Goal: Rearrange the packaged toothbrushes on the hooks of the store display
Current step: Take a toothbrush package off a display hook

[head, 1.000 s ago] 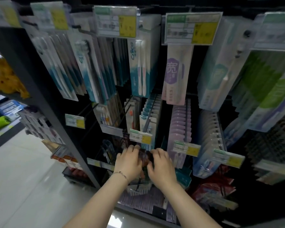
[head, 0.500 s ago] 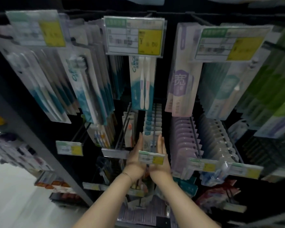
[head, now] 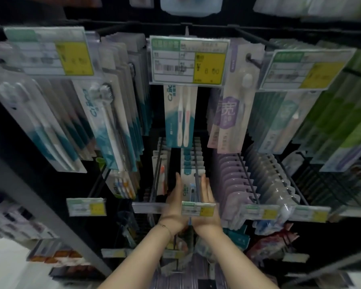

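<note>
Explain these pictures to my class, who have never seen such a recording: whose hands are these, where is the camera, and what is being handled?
No machine here: a person wears one camera on the head, looking forward and down along both arms at a shop display. Packaged toothbrushes hang in rows on long metal hooks with price labels in front. The left hand and right hand, fingers straight, stand flat on either side of a row of teal-and-white packs, behind its small price tag. Neither hand grips anything. Purple packs hang on the next hook to the right.
</note>
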